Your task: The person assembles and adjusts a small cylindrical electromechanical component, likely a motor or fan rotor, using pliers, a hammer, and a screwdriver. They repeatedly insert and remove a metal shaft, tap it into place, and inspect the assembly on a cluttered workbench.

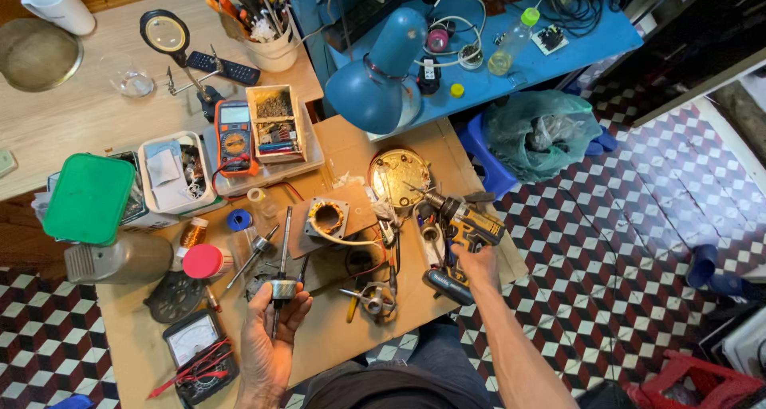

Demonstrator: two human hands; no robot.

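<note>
- Left hand (pixel 267 337): palm up, fingers curled about a grey metal rotor on a long steel shaft (pixel 282 275), gripped at the drum; the shaft points away from the person, over the near middle of the desk.
- Right hand (pixel 479 267): closed about the grip of a yellow-and-black cordless drill (pixel 461 235); the chuck points up-left toward a round brass-coloured metal plate (pixel 399 177). The drill sits at the right edge of the desk.
- Desk (pixel 331 329): low, covered in brown cardboard, standing on a red, white and black tiled floor (pixel 630 241).
- Square grey motor housing with copper windings (pixel 326 218): beyond the rotor, near the middle of the desk.
- Black analogue meter with red leads (pixel 195 349): just left of the left hand.
- Red round cap (pixel 203 260): left of the rotor.
- Orange digital multimeter (pixel 234 138): far side, beside a small wooden box of parts (pixel 275 122).
- Green-lidded plastic box (pixel 89 198): far left.
- Blue desk lamp (pixel 375 82): above the brass plate.
</note>
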